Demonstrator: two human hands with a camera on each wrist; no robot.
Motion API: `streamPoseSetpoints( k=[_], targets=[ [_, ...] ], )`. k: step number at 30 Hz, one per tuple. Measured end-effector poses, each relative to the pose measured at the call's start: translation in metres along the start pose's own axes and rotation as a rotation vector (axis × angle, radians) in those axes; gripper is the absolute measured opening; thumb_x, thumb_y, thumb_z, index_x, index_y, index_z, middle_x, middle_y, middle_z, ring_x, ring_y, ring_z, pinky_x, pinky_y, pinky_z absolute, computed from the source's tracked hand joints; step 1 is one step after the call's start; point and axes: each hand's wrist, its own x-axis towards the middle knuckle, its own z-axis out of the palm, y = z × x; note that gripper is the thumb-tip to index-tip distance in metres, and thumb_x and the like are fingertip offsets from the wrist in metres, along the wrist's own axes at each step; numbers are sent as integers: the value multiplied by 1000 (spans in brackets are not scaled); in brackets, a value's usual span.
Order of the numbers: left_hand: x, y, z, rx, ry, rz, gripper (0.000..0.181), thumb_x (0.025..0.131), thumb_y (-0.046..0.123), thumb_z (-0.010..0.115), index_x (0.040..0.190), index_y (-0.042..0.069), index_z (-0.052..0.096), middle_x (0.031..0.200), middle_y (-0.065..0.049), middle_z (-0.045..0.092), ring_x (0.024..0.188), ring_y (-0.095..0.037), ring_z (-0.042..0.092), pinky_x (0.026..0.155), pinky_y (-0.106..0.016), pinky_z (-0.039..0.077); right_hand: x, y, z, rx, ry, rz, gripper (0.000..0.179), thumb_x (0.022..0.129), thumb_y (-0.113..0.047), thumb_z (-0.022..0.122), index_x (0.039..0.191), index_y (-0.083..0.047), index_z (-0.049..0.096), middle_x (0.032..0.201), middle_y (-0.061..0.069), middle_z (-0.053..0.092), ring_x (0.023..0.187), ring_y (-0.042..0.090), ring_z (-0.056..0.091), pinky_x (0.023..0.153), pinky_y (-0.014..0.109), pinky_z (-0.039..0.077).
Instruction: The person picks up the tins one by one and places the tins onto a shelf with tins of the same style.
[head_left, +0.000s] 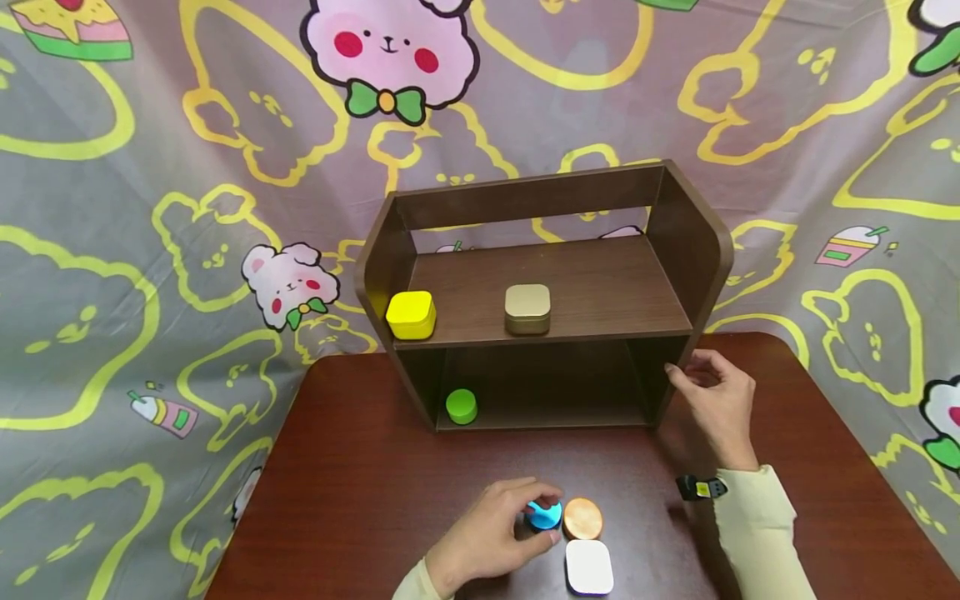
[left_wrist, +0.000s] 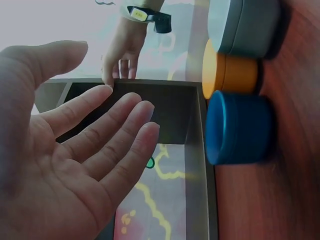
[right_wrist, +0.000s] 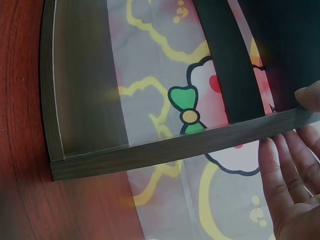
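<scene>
A dark brown two-tier shelf (head_left: 525,367) stands on the table. My right hand (head_left: 716,400) grips the front edge of its right side panel (right_wrist: 150,150), thumb on one face and fingers on the other. My left hand (head_left: 498,529) is just beside a round blue tin (left_wrist: 245,127), its fingers loosely extended and holding nothing; in the head view they partly cover the tin. Touching or close to the blue tin is a round orange tin (head_left: 582,520). A square white-lidded tin (head_left: 588,567) lies nearest the front.
On the upper board sit a square yellow tin (head_left: 411,315) at the left and a square gold tin (head_left: 527,309) near the middle. A round green tin (head_left: 461,407) is at the lower left. Patterned cloth (head_left: 225,208) hangs behind the reddish-brown table (head_left: 330,492).
</scene>
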Motion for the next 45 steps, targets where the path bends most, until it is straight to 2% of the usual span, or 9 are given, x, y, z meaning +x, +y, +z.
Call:
streamPoseSetpoints(
  k=[5,9,15,20,25,36,41,45],
  targets=[
    [-3,4,12,0,-6,36,38,92,22,78,127,13,67,113,2,76,102,-4,71,91,-11,53,1,0,1,-3,-7,22,20,79,0,84,96,5,73,70,-34,60,62,-16,60,62,3,48],
    [-5,7,22,5,-13,43,41,91,24,79,128,16,66,115,3,74,99,-2,68,91,-6,48,2,2,1,-7,-8,45,20,80,2,81,97,7,72,70,-33,60,63,-15,59,62,3,48],
    [-5,11,30,45,-10,64,45,86,24,84,127,15,67,117,4,74,97,-2,67,92,-3,45,2,0,1,4,-14,47,20,80,0,83,97,5,73,69,-33,60,63,-15,60,63,3,48],
    [-5,14,34,65,-41,28,47,85,27,85,127,15,67,118,6,74,104,-2,67,95,-3,43,2,2,0,14,-18,29,19,79,-1,84,94,3,73,69,-31,62,61,-13,61,61,4,49],
    [-7,17,40,43,-72,-21,49,84,29,86,127,17,67,120,8,73,109,1,65,95,-4,44,2,2,0,11,-22,24,20,79,-2,85,94,4,73,69,-32,62,62,-14,62,62,4,49],
    [-10,8,55,89,-92,-57,52,82,34,89,127,19,69,120,11,73,112,4,63,94,-7,47,2,3,-2,-3,-27,22,19,80,-3,84,94,3,73,70,-33,62,63,-13,62,62,4,49],
    [-10,2,61,109,-86,-37,57,79,36,91,128,19,68,121,11,70,110,4,62,91,-5,45,2,2,-1,6,-30,24,19,80,-2,83,95,3,73,72,-33,63,64,-12,63,62,4,49],
    [-11,-1,66,131,-71,-19,64,72,38,95,127,20,68,120,11,67,108,4,62,90,-4,44,2,1,-2,-10,-28,36,20,80,-3,84,96,3,73,70,-33,62,64,-13,61,63,4,48]
  ],
)
